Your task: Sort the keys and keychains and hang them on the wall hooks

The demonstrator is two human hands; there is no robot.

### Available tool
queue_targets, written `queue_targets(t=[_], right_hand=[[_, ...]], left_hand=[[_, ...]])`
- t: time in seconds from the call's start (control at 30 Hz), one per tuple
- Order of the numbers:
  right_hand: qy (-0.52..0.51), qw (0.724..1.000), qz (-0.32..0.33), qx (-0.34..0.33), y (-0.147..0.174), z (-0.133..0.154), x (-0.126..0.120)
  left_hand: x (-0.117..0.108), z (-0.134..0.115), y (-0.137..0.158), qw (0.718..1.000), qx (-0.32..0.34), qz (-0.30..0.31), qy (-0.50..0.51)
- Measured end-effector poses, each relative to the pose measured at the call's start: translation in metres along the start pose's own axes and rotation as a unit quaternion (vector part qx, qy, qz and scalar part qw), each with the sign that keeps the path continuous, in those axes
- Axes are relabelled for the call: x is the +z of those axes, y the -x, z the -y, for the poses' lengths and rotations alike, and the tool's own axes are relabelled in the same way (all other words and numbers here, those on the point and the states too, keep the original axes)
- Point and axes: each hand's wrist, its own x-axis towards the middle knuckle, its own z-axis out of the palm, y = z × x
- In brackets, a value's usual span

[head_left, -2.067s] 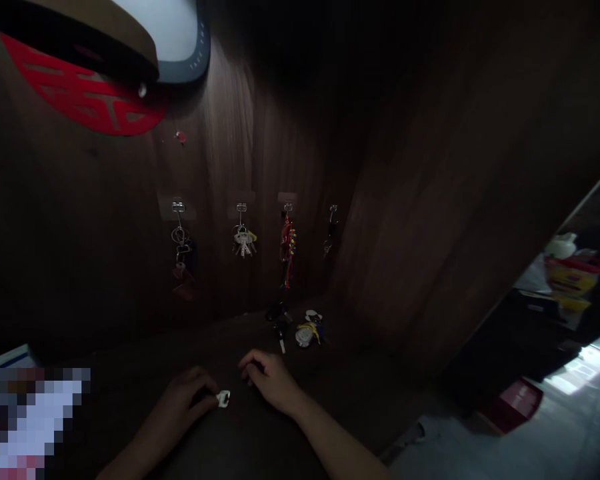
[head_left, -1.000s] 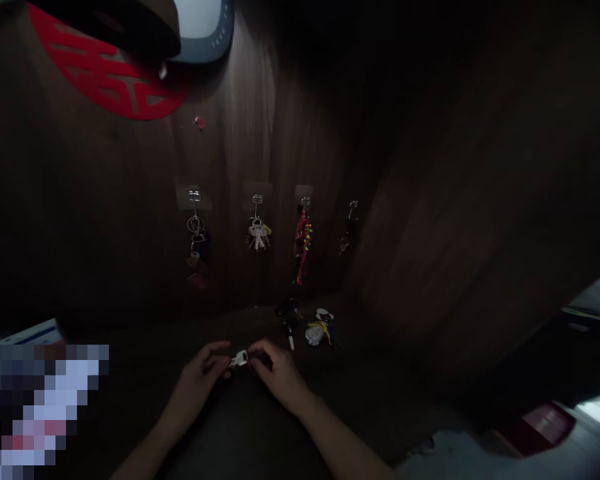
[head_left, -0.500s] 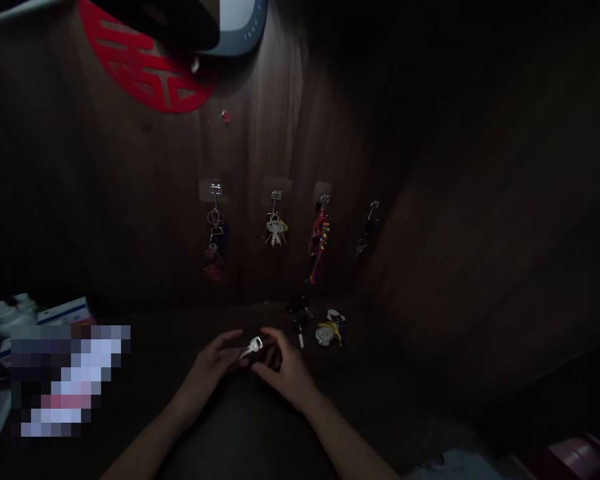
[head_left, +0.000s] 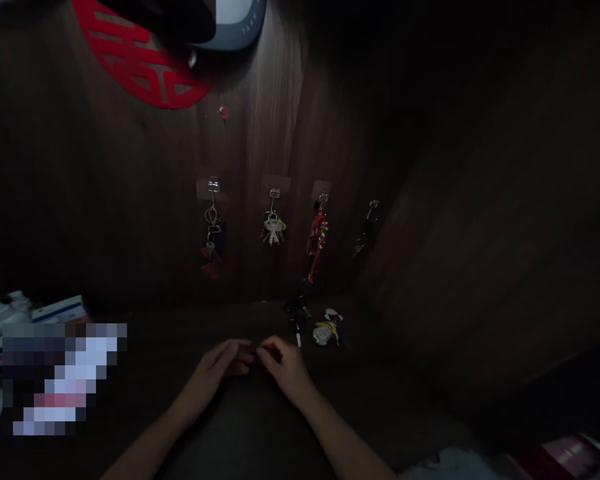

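My left hand [head_left: 221, 365] and my right hand [head_left: 289, 371] meet low over the dark surface, fingertips almost touching. The right thumb and index finger are pinched together, with a small reddish bit by them. The left fingers are bent and pressed close, pointing at the right fingertips. What either hand holds is hidden; no key shows between them. Just beyond my right hand lie a dark-headed key [head_left: 297, 332], another dark key [head_left: 296, 305] and a round silver tag [head_left: 323, 334] with a yellow strap [head_left: 334, 328].
On the wooden wall, hooks carry a bunch of keys with a red charm [head_left: 211, 257], a silver key bunch [head_left: 273, 230], a beaded cord [head_left: 322, 235] and a dark key set [head_left: 363, 243]. White bottles [head_left: 0, 313] and a box [head_left: 60, 310] stand at the left.
The bright key seen between my hands is now out of sight. My hands have come closer together, and the right fingers have closed into a pinch. The view has shifted slightly.
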Motion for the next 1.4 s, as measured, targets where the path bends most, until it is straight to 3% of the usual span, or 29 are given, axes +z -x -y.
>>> queue_targets(t=[0.17, 0.27, 0.37, 0.5, 0.63, 0.8, 0.97, 1.1, 1.23, 1.4], right_hand=[[-0.115, 0.990, 0.022, 0.077, -0.001, 0.001, 0.003], [-0.135, 0.986, 0.029, 0.095, -0.002, 0.003, 0.003], [-0.069, 0.995, 0.042, 0.066, -0.002, 0.003, 0.005], [0.035, 0.995, 0.092, 0.012, 0.001, 0.002, 0.007], [0.082, 0.990, 0.112, -0.025, 0.003, 0.004, 0.009], [0.128, 0.988, 0.071, -0.051, 0.001, 0.010, 0.007], [0.038, 0.995, 0.053, -0.082, 0.000, 0.023, 0.000], [-0.084, 0.995, 0.051, -0.006, 0.001, 0.025, 0.000], [-0.202, 0.973, 0.085, 0.072, 0.002, 0.020, 0.004], [-0.238, 0.964, 0.071, 0.098, 0.002, 0.017, 0.003]], left_hand=[[0.000, -0.001, -0.002, 0.991, 0.055, -0.010, -0.119], [0.001, -0.005, 0.000, 0.983, 0.073, -0.028, -0.164], [0.003, -0.007, 0.002, 0.972, 0.122, -0.053, -0.196], [0.009, -0.008, 0.004, 0.952, 0.193, -0.030, -0.234], [0.014, -0.007, 0.003, 0.944, 0.207, -0.027, -0.254], [0.013, -0.008, 0.003, 0.950, 0.190, -0.068, -0.237], [0.010, -0.008, 0.004, 0.950, 0.176, -0.136, -0.220], [0.011, -0.012, 0.008, 0.949, 0.165, -0.158, -0.218], [0.013, -0.016, 0.009, 0.951, 0.155, -0.158, -0.217], [0.013, -0.014, 0.006, 0.953, 0.149, -0.147, -0.219]])
